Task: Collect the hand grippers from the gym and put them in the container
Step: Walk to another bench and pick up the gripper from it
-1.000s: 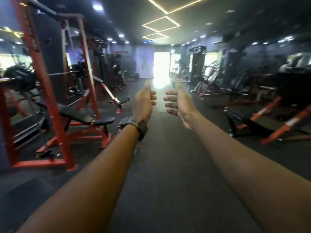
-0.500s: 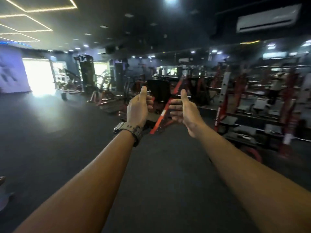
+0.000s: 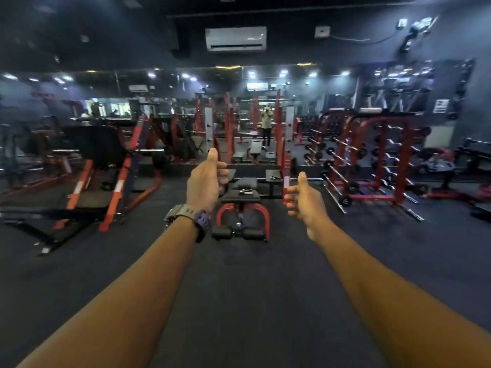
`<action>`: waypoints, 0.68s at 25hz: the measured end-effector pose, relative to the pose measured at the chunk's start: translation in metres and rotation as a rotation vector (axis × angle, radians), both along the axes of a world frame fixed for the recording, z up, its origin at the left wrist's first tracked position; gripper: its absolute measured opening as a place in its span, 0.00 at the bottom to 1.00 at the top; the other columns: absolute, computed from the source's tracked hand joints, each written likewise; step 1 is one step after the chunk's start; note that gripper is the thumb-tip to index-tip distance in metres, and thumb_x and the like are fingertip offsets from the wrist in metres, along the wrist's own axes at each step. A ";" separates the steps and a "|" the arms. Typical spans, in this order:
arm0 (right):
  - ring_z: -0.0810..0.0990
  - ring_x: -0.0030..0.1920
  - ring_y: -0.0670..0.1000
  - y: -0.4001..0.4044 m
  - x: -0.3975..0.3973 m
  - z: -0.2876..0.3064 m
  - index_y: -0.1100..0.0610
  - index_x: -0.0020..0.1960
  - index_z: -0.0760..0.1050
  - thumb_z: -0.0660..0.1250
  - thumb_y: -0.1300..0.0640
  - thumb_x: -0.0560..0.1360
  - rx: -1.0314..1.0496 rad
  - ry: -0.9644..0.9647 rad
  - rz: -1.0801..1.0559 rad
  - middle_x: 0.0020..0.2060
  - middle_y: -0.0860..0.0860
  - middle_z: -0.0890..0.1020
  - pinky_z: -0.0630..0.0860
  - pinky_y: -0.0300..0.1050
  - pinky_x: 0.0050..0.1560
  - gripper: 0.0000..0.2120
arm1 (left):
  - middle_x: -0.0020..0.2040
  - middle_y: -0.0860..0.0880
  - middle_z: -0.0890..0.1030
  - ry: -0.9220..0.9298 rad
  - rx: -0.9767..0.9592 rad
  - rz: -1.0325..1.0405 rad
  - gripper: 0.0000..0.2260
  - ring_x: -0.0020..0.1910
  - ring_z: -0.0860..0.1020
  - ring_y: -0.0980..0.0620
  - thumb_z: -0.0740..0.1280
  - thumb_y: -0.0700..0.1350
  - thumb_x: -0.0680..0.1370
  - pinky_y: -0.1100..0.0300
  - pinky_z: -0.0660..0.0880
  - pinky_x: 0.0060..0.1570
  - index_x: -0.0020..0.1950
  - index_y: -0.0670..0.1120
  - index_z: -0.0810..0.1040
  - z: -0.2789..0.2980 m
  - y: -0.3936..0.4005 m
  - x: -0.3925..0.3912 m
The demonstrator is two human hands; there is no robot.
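Both arms reach forward: left hand (image 3: 204, 181) (watch (image 3: 186, 215) on its wrist) and right hand (image 3: 305, 200) have thumbs up, fingers curled on nothing. Small objects on the bench (image 3: 240, 197), possibly hand grippers (image 3: 245, 192); no writing is legible.

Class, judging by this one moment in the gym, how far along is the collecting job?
Done: nothing visible; no container in view. In hand: nothing; the left hand and right hand are curled, thumbs up, empty. Left: everything. A small object on the bench ahead may be a gripper; too small to tell.
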State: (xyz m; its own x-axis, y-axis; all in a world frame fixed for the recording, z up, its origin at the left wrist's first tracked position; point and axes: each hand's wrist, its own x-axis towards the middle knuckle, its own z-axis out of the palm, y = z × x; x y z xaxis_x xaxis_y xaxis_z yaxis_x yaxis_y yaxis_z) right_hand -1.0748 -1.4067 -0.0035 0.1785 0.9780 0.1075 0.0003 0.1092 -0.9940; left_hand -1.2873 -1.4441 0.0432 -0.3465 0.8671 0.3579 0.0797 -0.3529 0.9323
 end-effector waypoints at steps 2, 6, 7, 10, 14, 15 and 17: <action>0.79 0.39 0.50 -0.006 0.005 -0.004 0.54 0.48 0.81 0.55 0.31 0.78 0.008 -0.034 -0.014 0.43 0.52 0.85 0.77 0.48 0.42 0.29 | 0.43 0.46 0.83 -0.014 0.001 -0.033 0.26 0.40 0.79 0.50 0.56 0.64 0.79 0.56 0.73 0.40 0.47 0.44 0.81 -0.004 0.004 0.004; 0.80 0.41 0.49 -0.017 0.005 -0.005 0.53 0.48 0.80 0.55 0.31 0.78 0.049 -0.101 -0.035 0.44 0.51 0.84 0.78 0.49 0.45 0.28 | 0.43 0.45 0.83 -0.027 -0.006 -0.072 0.27 0.39 0.80 0.50 0.57 0.65 0.78 0.56 0.74 0.41 0.48 0.42 0.81 -0.016 0.013 0.009; 0.80 0.42 0.49 -0.019 0.005 -0.006 0.53 0.48 0.80 0.54 0.31 0.78 0.058 -0.109 -0.044 0.44 0.51 0.84 0.78 0.48 0.45 0.27 | 0.43 0.45 0.84 -0.030 -0.017 -0.087 0.28 0.40 0.80 0.49 0.57 0.66 0.78 0.55 0.73 0.40 0.48 0.42 0.81 -0.019 0.015 0.012; 0.81 0.44 0.49 -0.022 0.008 -0.006 0.52 0.49 0.80 0.54 0.31 0.78 0.068 -0.130 -0.077 0.46 0.51 0.84 0.79 0.49 0.48 0.28 | 0.42 0.46 0.83 -0.050 -0.042 -0.146 0.28 0.40 0.79 0.49 0.57 0.66 0.77 0.56 0.73 0.39 0.50 0.42 0.81 -0.027 0.023 0.021; 0.80 0.43 0.49 -0.018 0.017 -0.006 0.52 0.48 0.80 0.54 0.32 0.79 0.078 -0.132 -0.104 0.44 0.50 0.84 0.79 0.50 0.49 0.27 | 0.45 0.46 0.83 -0.037 -0.060 -0.195 0.29 0.41 0.79 0.49 0.58 0.67 0.75 0.54 0.75 0.43 0.51 0.42 0.81 -0.034 0.038 0.042; 0.80 0.43 0.49 -0.012 0.021 -0.006 0.52 0.48 0.80 0.54 0.33 0.79 0.080 -0.130 -0.111 0.44 0.51 0.84 0.79 0.50 0.49 0.26 | 0.44 0.46 0.83 -0.029 -0.064 -0.203 0.29 0.41 0.79 0.49 0.58 0.68 0.73 0.53 0.74 0.43 0.49 0.43 0.81 -0.035 0.044 0.048; 0.80 0.43 0.49 0.003 0.032 -0.008 0.52 0.48 0.80 0.53 0.33 0.79 0.084 -0.124 -0.115 0.44 0.51 0.84 0.79 0.50 0.48 0.27 | 0.44 0.47 0.83 -0.004 -0.072 -0.204 0.28 0.42 0.79 0.50 0.58 0.69 0.72 0.53 0.73 0.43 0.47 0.46 0.80 -0.038 0.061 0.062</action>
State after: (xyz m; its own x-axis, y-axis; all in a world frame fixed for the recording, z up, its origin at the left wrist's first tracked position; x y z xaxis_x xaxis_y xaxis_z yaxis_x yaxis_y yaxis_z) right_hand -1.0432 -1.4037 -0.0117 0.2690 0.9387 0.2156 0.1394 0.1836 -0.9731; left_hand -1.2257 -1.3830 0.0056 -0.1627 0.9426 0.2917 0.0096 -0.2941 0.9557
